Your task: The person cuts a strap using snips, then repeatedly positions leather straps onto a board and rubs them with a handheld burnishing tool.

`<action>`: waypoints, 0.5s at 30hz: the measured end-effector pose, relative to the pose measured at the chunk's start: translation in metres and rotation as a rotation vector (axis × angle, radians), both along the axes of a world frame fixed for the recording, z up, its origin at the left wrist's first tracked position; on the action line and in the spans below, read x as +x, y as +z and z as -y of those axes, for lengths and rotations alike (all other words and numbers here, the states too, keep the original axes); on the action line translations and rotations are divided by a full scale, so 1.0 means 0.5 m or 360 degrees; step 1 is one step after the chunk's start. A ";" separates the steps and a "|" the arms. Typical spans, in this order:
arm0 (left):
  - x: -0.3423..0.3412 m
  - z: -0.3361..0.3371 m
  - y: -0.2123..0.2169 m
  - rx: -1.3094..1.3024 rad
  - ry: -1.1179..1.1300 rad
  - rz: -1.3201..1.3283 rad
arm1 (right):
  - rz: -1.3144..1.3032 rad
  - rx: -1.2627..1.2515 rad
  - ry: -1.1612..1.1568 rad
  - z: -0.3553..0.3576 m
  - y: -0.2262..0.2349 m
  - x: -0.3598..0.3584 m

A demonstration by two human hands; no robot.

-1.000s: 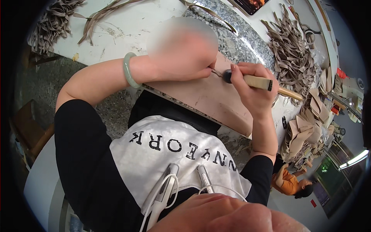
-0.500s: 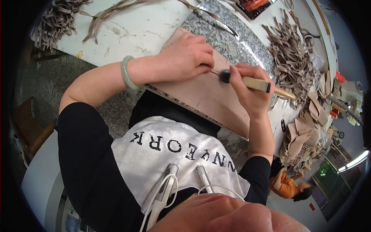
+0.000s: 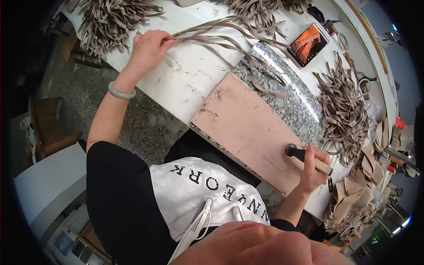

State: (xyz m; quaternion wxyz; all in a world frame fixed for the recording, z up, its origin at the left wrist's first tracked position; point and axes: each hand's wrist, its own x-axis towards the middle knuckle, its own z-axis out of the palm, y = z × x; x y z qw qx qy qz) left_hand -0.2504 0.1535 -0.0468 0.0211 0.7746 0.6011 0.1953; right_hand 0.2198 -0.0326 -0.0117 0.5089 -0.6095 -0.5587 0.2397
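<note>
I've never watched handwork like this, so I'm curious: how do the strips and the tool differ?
The strips are long, thin and limp; the tool is short, thick and stiff-looking. The strips are grey-brown throughout; the tool is black toward one end, pale toward the other. The strips trail from the left hand; the tool sits in the right hand. Both are held.

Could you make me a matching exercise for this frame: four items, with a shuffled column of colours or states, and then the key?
Items:
1. Left hand
2. Right hand
3. Phone
4. Flat board

Colours or states:
A. Pinkish tan, with dark marks
B. Pinching thin brown strips
C. Lit up in orange
D. Closed around a dark-headed tool

Right pairs: 1-B, 2-D, 3-C, 4-A
</note>
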 end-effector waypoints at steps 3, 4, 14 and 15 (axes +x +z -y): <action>0.009 -0.004 -0.002 0.0175 0.0125 -0.0201 | -0.0150 -0.0019 -0.0137 0.029 -0.008 0.016; 0.030 -0.010 -0.005 0.0464 0.0095 -0.0233 | -0.0164 -0.0006 -0.0165 0.034 -0.010 0.014; 0.554 -0.072 0.026 0.0143 -0.1367 0.0623 | -0.0227 0.0136 -0.0398 0.064 -0.048 0.003; 0.611 -0.084 0.024 0.0056 -0.1484 0.0671 | -0.0240 0.0138 -0.0406 0.065 -0.054 0.004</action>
